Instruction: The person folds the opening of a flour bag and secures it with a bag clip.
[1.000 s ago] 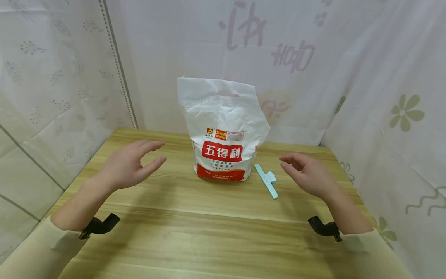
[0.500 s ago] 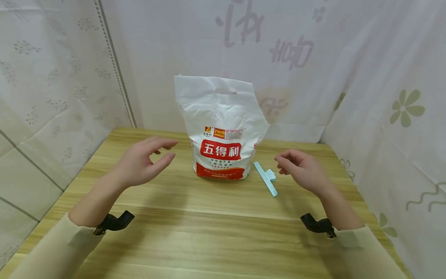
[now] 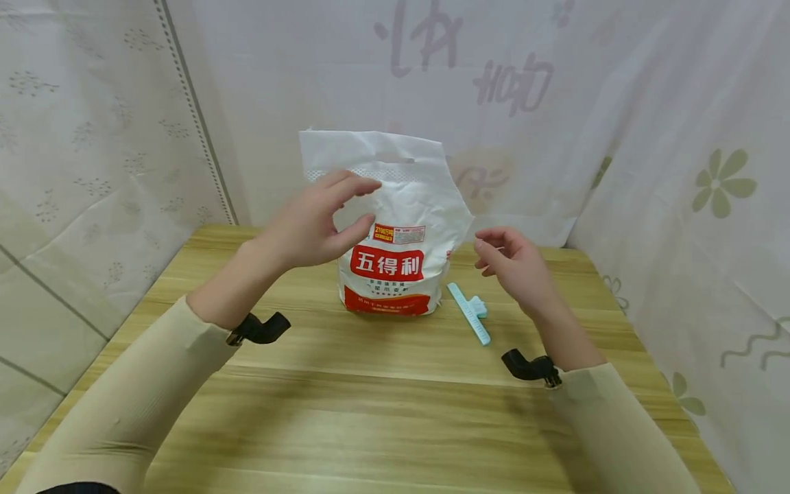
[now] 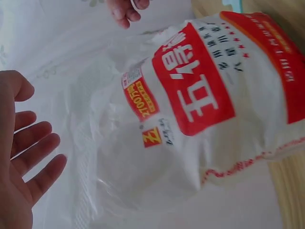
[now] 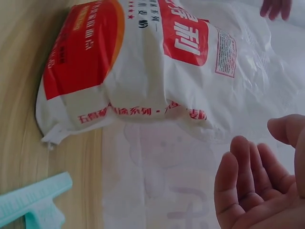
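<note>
A white flour bag [image 3: 410,199] with a red label stands upright on the wooden table, a handle slot cut in its top. My left hand [image 3: 311,223] is raised in front of the bag's upper left part and covers some of its print. In the left wrist view its fingers [image 4: 40,143] are spread, with a gap between them and the bag. To the right of the bag my right hand [image 3: 521,271] hovers, its fingers [image 5: 243,167] loosely bent and holding nothing. Below it, a light blue bag clip [image 3: 470,314] lies on the table beside the bag.
The wooden table [image 3: 345,412] reaches back to a pale patterned curtain [image 3: 259,82] behind the bag. More of this fabric hangs at the left and right sides. A black wrist camera [image 3: 265,328] sits on the left forearm, another camera [image 3: 531,367] on the right.
My left hand has risen and moved right, from beside the bag to in front of its upper part. The right hand has moved slightly up and left. Bag and clip stay in place.
</note>
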A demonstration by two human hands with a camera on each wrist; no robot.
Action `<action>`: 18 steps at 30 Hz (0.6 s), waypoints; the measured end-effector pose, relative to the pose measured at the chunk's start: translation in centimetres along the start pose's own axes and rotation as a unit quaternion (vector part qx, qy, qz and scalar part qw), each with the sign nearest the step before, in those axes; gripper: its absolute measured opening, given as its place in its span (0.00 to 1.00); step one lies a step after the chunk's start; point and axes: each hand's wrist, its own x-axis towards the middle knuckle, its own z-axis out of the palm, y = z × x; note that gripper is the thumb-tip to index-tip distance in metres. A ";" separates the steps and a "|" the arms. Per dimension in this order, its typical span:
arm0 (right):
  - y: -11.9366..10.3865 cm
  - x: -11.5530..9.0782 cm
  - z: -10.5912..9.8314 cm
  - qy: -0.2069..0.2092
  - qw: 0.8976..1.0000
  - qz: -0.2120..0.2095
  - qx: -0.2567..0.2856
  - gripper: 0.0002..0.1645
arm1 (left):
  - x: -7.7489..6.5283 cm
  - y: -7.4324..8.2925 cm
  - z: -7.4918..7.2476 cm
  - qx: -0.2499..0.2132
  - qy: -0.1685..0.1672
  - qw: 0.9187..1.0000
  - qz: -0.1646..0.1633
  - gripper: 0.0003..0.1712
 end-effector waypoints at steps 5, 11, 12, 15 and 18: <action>-0.3 1.6 0.5 0.034 0.998 0.010 0.059 0.28 | 3.5 -0.1 0.3 0.027 0.012 1.000 -0.009 0.25; -0.6 2.8 1.2 0.049 0.991 0.022 0.121 0.23 | 6.6 -0.7 1.0 0.106 0.007 0.994 -0.007 0.29; -0.5 3.0 1.3 0.048 0.990 0.022 0.131 0.21 | 6.9 -0.9 1.2 0.118 0.003 0.993 -0.010 0.30; -0.4 3.3 1.8 0.043 0.987 0.021 0.155 0.15 | 7.9 -1.2 1.7 0.129 -0.006 0.991 -0.025 0.33; -0.3 3.5 2.2 0.046 0.985 0.016 0.166 0.11 | 8.8 -1.4 2.0 0.125 -0.017 0.991 -0.036 0.33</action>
